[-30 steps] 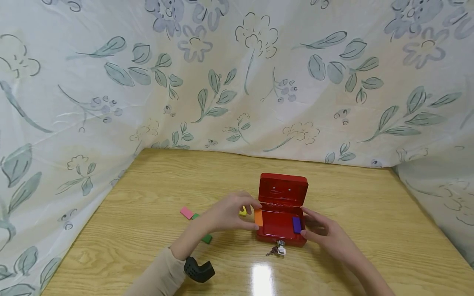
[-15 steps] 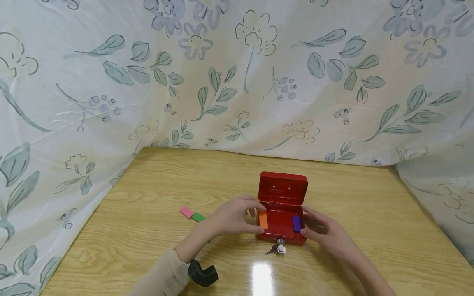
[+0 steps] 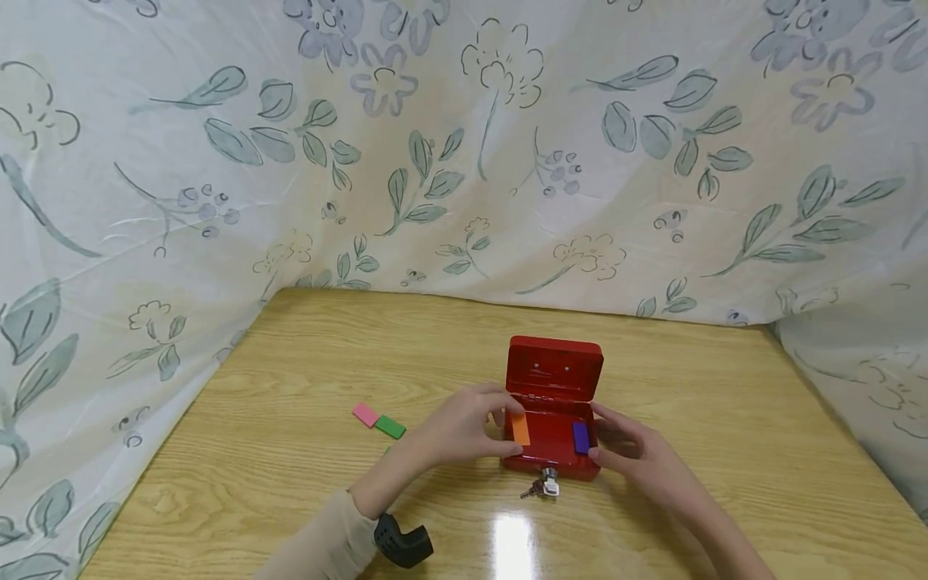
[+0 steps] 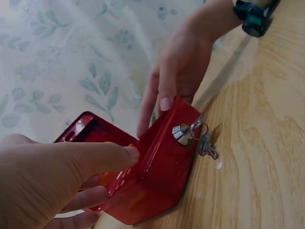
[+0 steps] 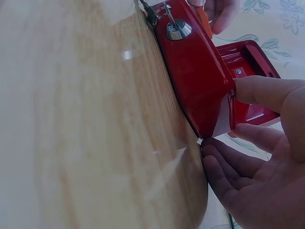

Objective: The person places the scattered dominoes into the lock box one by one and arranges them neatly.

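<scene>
The left hand (image 3: 466, 425) had its grip on a flat orange rectangular block (image 3: 520, 429) at the left end of the open red metal box (image 3: 551, 437). On the wood-grain counter (image 3: 725, 403), the right hand (image 3: 641, 457) held the box's right end

Orange block (image 3: 520, 429) partly hidden behind left grip (image 3: 471, 424).

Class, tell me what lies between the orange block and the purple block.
In the head view, only bare floor of the red box shows between the orange block and purple block.
</scene>
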Demonstrator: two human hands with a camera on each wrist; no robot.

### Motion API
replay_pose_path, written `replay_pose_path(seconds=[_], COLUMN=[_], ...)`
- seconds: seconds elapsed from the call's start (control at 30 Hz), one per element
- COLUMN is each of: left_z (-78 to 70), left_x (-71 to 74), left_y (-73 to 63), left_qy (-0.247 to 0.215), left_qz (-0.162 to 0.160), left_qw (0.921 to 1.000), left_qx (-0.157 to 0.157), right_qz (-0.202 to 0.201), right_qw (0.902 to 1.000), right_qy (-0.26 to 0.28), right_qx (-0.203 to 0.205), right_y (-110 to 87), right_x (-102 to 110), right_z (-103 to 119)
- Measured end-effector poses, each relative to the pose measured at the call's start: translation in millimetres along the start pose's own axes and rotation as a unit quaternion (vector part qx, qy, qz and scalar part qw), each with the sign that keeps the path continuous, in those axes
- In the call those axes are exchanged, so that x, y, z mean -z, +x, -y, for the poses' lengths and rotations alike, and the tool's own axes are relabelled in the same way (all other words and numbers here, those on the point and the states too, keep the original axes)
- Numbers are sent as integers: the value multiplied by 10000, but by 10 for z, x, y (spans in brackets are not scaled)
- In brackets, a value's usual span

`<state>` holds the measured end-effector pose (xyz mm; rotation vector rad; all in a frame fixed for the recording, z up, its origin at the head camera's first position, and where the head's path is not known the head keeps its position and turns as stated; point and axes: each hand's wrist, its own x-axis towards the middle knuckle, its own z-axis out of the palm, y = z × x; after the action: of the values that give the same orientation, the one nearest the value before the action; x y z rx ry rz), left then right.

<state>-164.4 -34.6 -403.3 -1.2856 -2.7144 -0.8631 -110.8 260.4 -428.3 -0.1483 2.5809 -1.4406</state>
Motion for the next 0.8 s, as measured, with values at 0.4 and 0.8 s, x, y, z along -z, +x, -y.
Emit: replay_pose_path(seconds=[0.4, 0.8], left_z=[-40, -69], left_x=[-121, -186], left_y=[18, -3], left_qy=[81, 217], left_qz=[-306, -520], left_qw=[9995, 9983], left_qx=[21, -139], right_qz=[-23, -16], right_qw=[10000, 10000], right_qy=[5, 36], right_qx=[62, 80], right_y=[6, -8], right_x=[-7, -32], right_z=[-23, -24])
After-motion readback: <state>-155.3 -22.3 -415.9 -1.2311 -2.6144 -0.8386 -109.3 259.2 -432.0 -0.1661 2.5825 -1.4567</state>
